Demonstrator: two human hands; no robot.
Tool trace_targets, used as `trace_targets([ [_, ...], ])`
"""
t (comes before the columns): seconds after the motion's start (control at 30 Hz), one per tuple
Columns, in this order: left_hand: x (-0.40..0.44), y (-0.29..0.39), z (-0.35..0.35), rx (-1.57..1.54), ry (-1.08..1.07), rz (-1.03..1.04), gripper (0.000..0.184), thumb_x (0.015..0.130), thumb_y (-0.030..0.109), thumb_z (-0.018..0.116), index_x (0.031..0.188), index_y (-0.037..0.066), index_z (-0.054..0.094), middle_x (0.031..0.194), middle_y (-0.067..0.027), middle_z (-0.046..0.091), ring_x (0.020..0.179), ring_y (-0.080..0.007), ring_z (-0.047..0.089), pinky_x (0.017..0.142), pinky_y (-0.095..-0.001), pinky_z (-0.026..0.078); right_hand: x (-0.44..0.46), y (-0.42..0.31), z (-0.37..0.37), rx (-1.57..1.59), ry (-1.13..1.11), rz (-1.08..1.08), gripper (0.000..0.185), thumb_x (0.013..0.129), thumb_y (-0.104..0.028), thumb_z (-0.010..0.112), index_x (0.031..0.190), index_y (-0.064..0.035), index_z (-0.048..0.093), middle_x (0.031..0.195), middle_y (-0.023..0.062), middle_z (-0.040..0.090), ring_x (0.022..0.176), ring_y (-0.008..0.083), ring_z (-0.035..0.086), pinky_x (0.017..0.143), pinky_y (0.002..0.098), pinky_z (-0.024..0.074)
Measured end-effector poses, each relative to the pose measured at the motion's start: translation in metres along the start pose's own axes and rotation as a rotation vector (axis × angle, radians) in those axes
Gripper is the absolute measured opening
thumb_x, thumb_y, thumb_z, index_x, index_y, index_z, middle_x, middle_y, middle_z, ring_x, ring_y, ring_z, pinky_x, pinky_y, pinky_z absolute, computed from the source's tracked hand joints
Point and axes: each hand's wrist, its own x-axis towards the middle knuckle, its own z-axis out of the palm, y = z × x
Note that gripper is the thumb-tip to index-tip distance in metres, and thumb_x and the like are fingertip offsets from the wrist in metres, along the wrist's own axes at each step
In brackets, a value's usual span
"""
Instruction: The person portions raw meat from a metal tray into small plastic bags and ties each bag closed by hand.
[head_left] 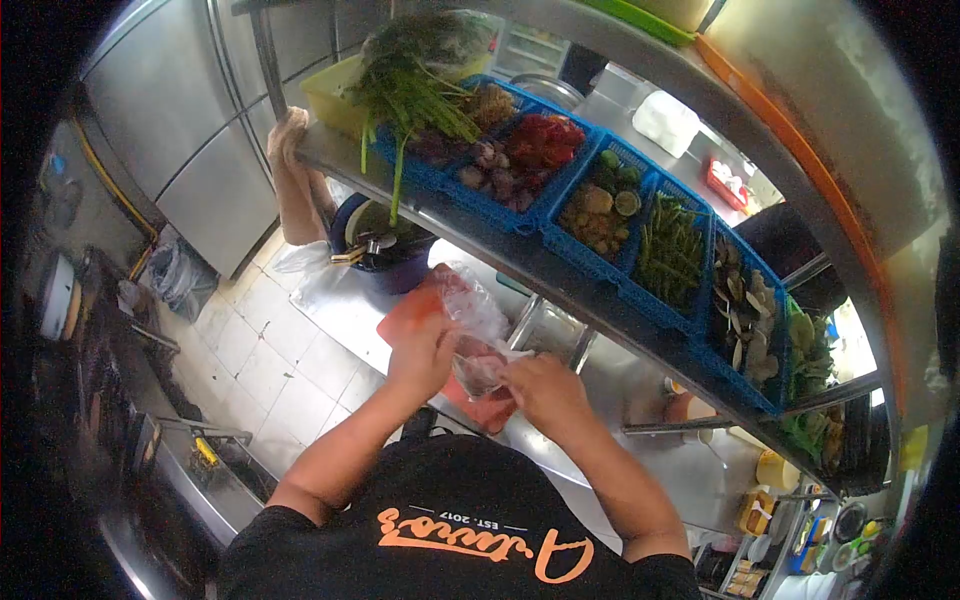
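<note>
A clear plastic bag [480, 368] with something reddish showing through it is stretched between my two hands over the steel counter. My left hand [423, 355] is at the bag's left side, its fingers closed on it and slightly blurred. My right hand [545, 390] pinches the whitish, gathered edge on the right. Under the hands lies an orange-red flat piece [408, 308]; whether it is a board or a plastic sheet I cannot tell. More crumpled clear plastic [472, 305] lies just beyond my left hand.
Above the counter, a steel shelf [470, 222] carries blue baskets [585, 262] of vegetables and a yellow bin [330, 100] with long green stalks hanging over. A dark blue tub [400, 275] stands beyond the left hand. Steel trays [548, 330] sit under the shelf.
</note>
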Motion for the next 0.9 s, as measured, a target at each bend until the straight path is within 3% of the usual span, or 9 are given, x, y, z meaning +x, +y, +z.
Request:
trace_targets([
  [0.1,-0.003,-0.012,0.01,0.019,-0.177,-0.094,0.013,0.089,0.015,0.061,0.089,0.003,0.067,0.079,-0.0176,0.066,0.076,-0.0334,0.066,0.068,-0.0417,0.05,-0.013,0.006,0.019,0.021,-0.071,-0.019,0.014,0.089,-0.02,0.057,0.099,-0.0114,0.064,0.092,0.0111,0.066,0.091,0.0338,0.063,0.078,0.0454,0.0517],
  [0.23,-0.01,0.006,0.001,-0.083,-0.223,-0.175,0.011,0.087,0.012,0.066,0.085,0.001,0.066,0.074,-0.0145,0.066,0.071,-0.0298,0.066,0.067,-0.04,0.051,-0.016,0.023,0.016,0.043,-0.053,0.016,0.016,0.089,-0.021,0.06,0.1,-0.0108,0.064,0.093,0.0118,0.066,0.093,0.0337,0.063,0.08,0.0445,0.0514],
  [0.27,-0.012,-0.008,0.002,-0.158,-0.41,-0.275,0.022,0.086,0.015,0.069,0.103,0.001,0.066,0.091,-0.0158,0.069,0.087,-0.0259,0.067,0.075,-0.0355,0.053,-0.02,0.026,0.021,0.095,-0.025,0.02,0.016,0.088,-0.021,0.061,0.1,-0.0105,0.064,0.093,0.012,0.066,0.093,0.0337,0.063,0.08,0.0443,0.0513],
  [0.4,-0.032,-0.054,0.043,-0.589,-0.45,0.003,0.056,0.082,0.025,0.074,0.131,0.004,0.055,0.119,-0.0182,0.063,0.117,-0.0304,0.056,0.098,-0.0399,0.044,-0.021,0.028,0.042,0.197,0.068,-0.028,0.015,0.084,-0.015,0.066,0.097,-0.0087,0.063,0.093,0.0118,0.065,0.092,0.0339,0.063,0.081,0.0448,0.0509],
  [0.5,-0.029,-0.037,0.06,-0.37,-0.498,0.182,0.069,0.08,0.035,0.074,0.138,0.006,0.05,0.13,-0.0185,0.057,0.126,-0.0406,0.048,0.109,-0.0467,0.034,-0.013,0.021,0.04,0.309,0.091,-0.107,0.014,0.085,-0.014,0.064,0.097,-0.0076,0.063,0.097,0.0128,0.065,0.096,0.0348,0.061,0.084,0.0452,0.0496],
  [0.57,-0.019,-0.039,0.078,-0.18,-0.564,0.356,0.063,0.083,0.038,0.069,0.135,0.005,0.052,0.13,-0.019,0.057,0.124,-0.0389,0.051,0.109,-0.0492,0.035,-0.009,0.02,0.043,0.351,0.089,-0.169,0.016,0.089,-0.016,0.057,0.1,-0.0067,0.063,0.104,0.0148,0.064,0.101,0.0361,0.059,0.09,0.0463,0.0475],
  [0.67,-0.028,-0.049,0.109,-0.263,-0.642,0.469,0.055,0.086,0.038,0.063,0.129,0.005,0.055,0.129,-0.0188,0.057,0.12,-0.0412,0.051,0.108,-0.0505,0.035,-0.009,0.015,0.028,0.395,0.091,-0.093,0.017,0.087,-0.014,0.058,0.102,-0.0064,0.063,0.105,0.0152,0.064,0.103,0.0359,0.059,0.09,0.0462,0.0475],
  [0.77,-0.034,-0.027,0.105,-0.417,-0.467,0.427,0.035,0.08,0.027,0.065,0.11,0.008,0.063,0.113,-0.0163,0.063,0.112,-0.0378,0.056,0.098,-0.0492,0.04,-0.016,0.024,0.045,0.345,0.163,-0.072,0.014,0.081,-0.01,0.067,0.094,-0.0069,0.064,0.094,0.0129,0.065,0.093,0.0341,0.061,0.082,0.0433,0.0503],
  [0.9,-0.027,-0.019,0.102,-0.287,-0.457,0.432,0.023,0.083,0.026,0.058,0.097,0.008,0.063,0.095,-0.0152,0.063,0.092,-0.038,0.058,0.086,-0.0494,0.042,-0.027,0.023,0.05,0.512,0.284,0.214,0.01,0.085,-0.012,0.066,0.093,-0.006,0.066,0.094,0.0116,0.067,0.088,0.0278,0.065,0.08,0.038,0.0523],
])
